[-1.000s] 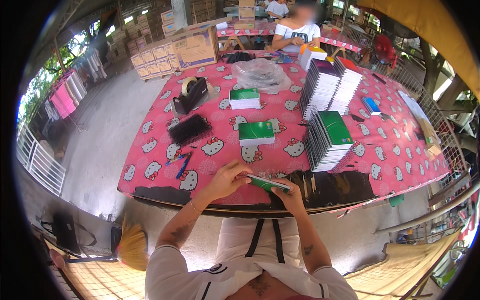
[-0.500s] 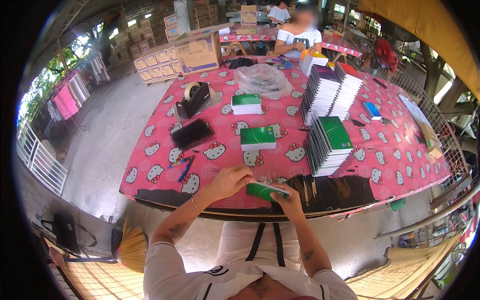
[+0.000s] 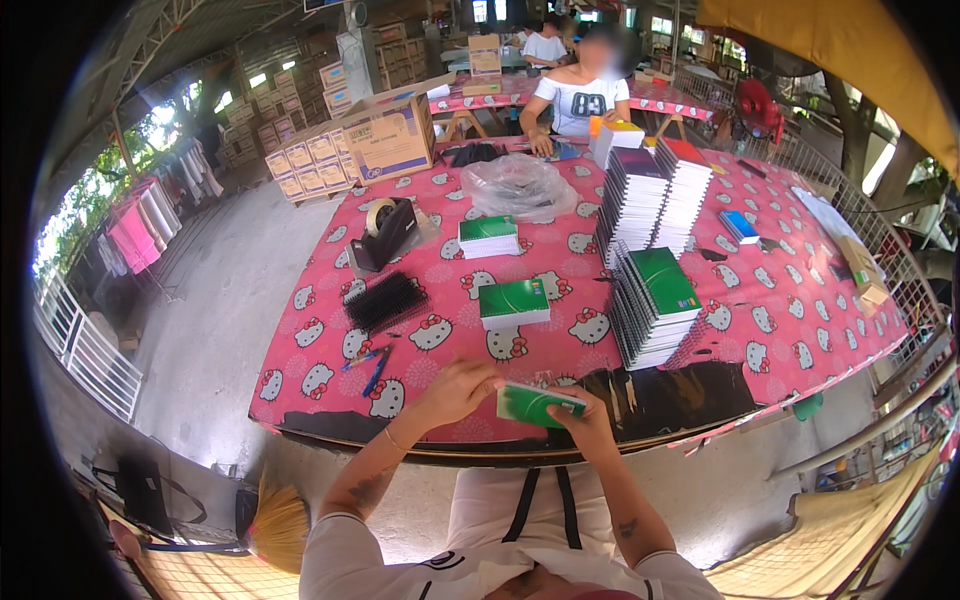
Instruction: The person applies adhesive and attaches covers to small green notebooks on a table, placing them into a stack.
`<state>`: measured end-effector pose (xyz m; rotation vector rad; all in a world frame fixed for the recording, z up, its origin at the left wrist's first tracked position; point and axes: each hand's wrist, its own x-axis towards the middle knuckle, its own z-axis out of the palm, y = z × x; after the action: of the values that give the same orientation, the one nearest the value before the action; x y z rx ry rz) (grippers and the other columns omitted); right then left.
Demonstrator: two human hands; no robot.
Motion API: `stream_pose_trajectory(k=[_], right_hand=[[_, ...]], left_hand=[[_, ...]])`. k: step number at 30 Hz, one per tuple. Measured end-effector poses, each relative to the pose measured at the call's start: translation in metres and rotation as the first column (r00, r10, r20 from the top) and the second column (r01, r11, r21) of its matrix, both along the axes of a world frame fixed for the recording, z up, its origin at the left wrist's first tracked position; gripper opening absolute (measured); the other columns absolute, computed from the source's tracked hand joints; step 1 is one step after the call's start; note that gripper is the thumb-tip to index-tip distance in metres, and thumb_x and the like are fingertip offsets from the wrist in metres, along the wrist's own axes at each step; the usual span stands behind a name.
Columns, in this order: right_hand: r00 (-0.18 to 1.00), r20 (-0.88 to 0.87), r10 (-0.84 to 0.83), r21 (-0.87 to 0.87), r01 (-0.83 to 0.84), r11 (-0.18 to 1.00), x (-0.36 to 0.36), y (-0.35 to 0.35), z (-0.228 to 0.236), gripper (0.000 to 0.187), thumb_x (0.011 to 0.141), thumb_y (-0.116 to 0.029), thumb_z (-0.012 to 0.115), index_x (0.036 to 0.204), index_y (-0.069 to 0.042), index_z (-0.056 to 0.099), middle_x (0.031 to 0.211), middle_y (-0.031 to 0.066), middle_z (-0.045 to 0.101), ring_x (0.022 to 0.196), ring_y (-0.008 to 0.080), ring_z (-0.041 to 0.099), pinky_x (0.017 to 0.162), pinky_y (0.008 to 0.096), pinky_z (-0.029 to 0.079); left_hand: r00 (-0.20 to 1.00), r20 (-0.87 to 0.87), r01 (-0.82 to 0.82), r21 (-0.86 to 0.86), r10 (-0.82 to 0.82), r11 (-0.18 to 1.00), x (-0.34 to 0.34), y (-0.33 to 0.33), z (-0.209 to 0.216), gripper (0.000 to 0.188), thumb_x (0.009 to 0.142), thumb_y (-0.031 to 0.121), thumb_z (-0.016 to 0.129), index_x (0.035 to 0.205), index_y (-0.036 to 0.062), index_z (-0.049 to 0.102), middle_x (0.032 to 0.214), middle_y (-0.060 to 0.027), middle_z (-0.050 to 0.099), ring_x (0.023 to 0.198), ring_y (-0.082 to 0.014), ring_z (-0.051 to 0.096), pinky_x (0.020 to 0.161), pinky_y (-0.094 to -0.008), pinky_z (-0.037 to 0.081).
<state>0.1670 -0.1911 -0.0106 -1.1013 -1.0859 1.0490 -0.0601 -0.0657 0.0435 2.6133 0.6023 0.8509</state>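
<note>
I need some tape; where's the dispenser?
In the head view, the dispenser stands on the left side of the table, just beyond the black coils.

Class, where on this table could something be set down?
Room: between the black coils and front green pad; right of the green spiral stack. Crowded: that stack, with the purple stack and red stack behind; centre front, where the right hand holds a green notebook.

The small green-covered paper notebook [image 3: 530,405] hides some fingers of the right hand [image 3: 585,424]; whether the left hand [image 3: 455,392] touches its left end is too small to tell. Far off, the blurred head of a co-worker in a white top [image 3: 583,108] shows no detail. At far right, the view's upper edge cuts off the large yellow sheet [image 3: 850,40].
</note>
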Motion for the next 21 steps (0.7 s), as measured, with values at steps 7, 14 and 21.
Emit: stream_pose_trajectory(k=[7, 14, 21], right_hand=[[0.995, 0.065, 0.077, -0.019, -0.075, 0.997, 0.009, 0.0, -0.003, 0.027, 0.091, -0.005, 0.069, 0.117, 0.001, 0.067, 0.103, 0.0058, 0.069, 0.095, 0.0102, 0.06, 0.085, 0.0269, 0.049], [0.997, 0.041, 0.067, -0.059, -0.064, 0.996, 0.008, 0.001, -0.015, 0.027, 0.091, -0.003, 0.07, 0.118, 0.001, 0.067, 0.103, 0.0044, 0.069, 0.095, 0.0098, 0.061, 0.084, 0.0261, 0.049], [0.999, -0.017, 0.032, -0.026, -0.032, 0.999, 0.003, 0.001, -0.014, 0.025, 0.092, -0.003, 0.069, 0.116, 0.001, 0.067, 0.101, 0.0028, 0.068, 0.094, 0.0086, 0.06, 0.081, 0.0246, 0.05]], left_hand=[[0.998, -0.007, 0.064, -0.115, -0.065, 0.991, 0.001, -0.002, 0.005, 0.013, 0.092, 0.016, 0.069, 0.097, 0.0036, 0.067, 0.086, -0.0121, 0.063, 0.073, -0.0327, 0.062, 0.063, -0.0418, 0.048], [1.0, 0.0, 0.007, -0.103, -0.008, 0.995, 0.008, -0.016, 0.007, 0.023, 0.088, 0.018, 0.074, 0.105, 0.0045, 0.065, 0.09, -0.0098, 0.057, 0.072, -0.0257, 0.063, 0.061, -0.0366, 0.05], [0.984, -0.172, -0.073, -0.113, 0.052, 0.991, 0.0, -0.013, -0.003, 0.035, 0.091, 0.03, 0.068, 0.121, 0.0108, 0.063, 0.112, -0.0118, 0.057, 0.096, -0.0325, 0.061, 0.08, -0.0459, 0.048]])
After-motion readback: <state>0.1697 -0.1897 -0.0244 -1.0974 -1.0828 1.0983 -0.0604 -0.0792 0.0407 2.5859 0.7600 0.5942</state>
